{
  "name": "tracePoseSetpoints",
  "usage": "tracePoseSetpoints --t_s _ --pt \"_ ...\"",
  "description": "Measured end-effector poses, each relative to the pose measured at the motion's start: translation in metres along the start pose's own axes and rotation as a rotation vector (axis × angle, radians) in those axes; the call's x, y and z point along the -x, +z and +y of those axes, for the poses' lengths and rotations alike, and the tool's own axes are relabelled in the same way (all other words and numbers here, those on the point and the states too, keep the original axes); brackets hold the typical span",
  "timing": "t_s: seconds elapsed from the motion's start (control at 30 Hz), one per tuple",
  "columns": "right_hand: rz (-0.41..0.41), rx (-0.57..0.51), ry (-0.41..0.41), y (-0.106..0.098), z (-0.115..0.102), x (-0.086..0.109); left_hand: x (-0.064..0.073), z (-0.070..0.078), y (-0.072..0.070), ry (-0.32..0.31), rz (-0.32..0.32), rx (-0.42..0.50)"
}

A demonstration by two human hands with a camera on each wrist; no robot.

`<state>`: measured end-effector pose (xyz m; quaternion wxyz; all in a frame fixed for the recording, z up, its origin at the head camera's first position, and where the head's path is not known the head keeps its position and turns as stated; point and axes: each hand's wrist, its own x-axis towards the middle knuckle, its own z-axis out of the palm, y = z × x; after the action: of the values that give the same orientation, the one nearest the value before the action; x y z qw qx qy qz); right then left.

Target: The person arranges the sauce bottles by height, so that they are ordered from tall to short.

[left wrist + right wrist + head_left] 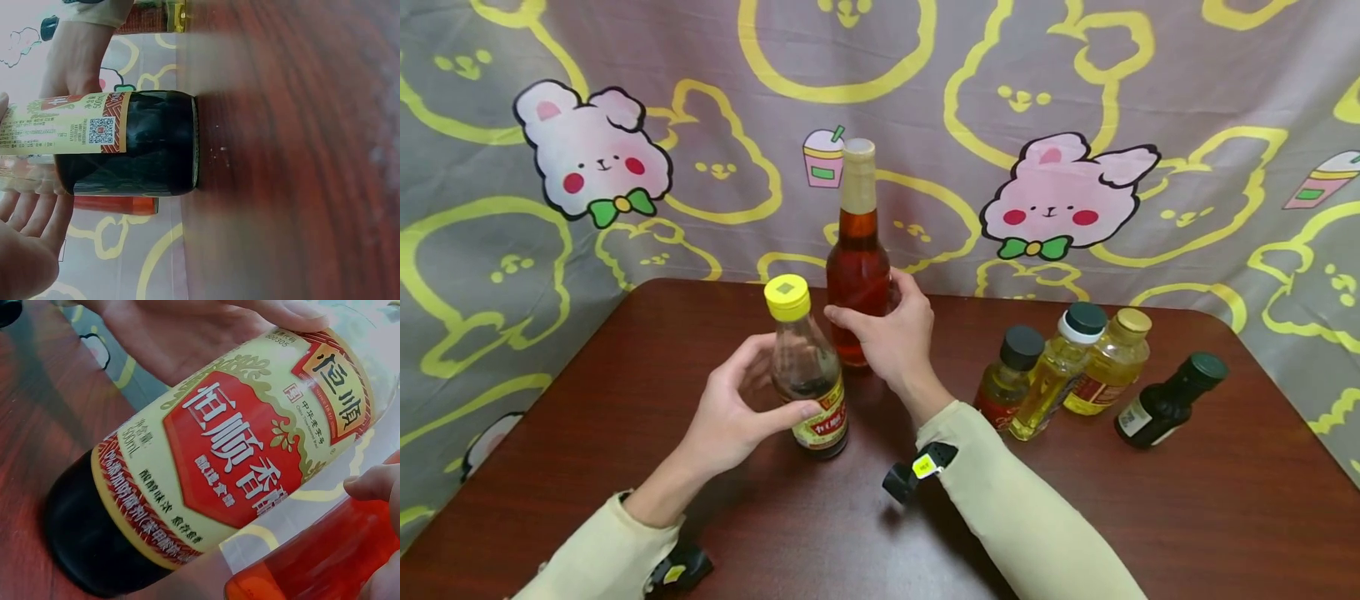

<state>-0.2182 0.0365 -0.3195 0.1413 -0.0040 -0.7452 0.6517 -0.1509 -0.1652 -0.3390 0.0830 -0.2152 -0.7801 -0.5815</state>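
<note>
One yellow-capped bottle (809, 371) is gripped by your left hand (726, 412), one taller red bottle (858, 262) by your right hand (895, 333), just behind it near mid-surface (805, 533) (four smaller bottles (1051, 379) stand off to your right).

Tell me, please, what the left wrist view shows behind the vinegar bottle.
A strip of the red bottle and part of the right hand show there; anything behind the dark lower part of the vinegar bottle is covered.
</note>
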Motion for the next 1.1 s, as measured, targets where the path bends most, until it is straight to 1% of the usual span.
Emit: tracePoseSetpoints --t_s 0.23,0.47,0.73,0.9,1.1 --pt "-0.012 0.010 0.002 0.009 0.001 -0.008 0.000 0.001 0.001 -0.011 0.001 -0.003" --pt "-0.016 0.029 -0.002 0.013 0.003 -0.015 0.000 0.001 0.000 0.001 0.002 -0.010" --pt "0.009 0.017 0.010 0.018 0.004 -0.025 -0.001 0.001 0.001 0.001 0.003 -0.006" --pt "0.018 0.006 0.004 0.022 0.005 -0.031 -0.001 0.001 0.001 0.000 0.003 -0.024" --pt "0.032 0.021 -0.006 0.026 0.009 -0.037 -0.001 0.002 0.001 -0.006 0.002 -0.024"
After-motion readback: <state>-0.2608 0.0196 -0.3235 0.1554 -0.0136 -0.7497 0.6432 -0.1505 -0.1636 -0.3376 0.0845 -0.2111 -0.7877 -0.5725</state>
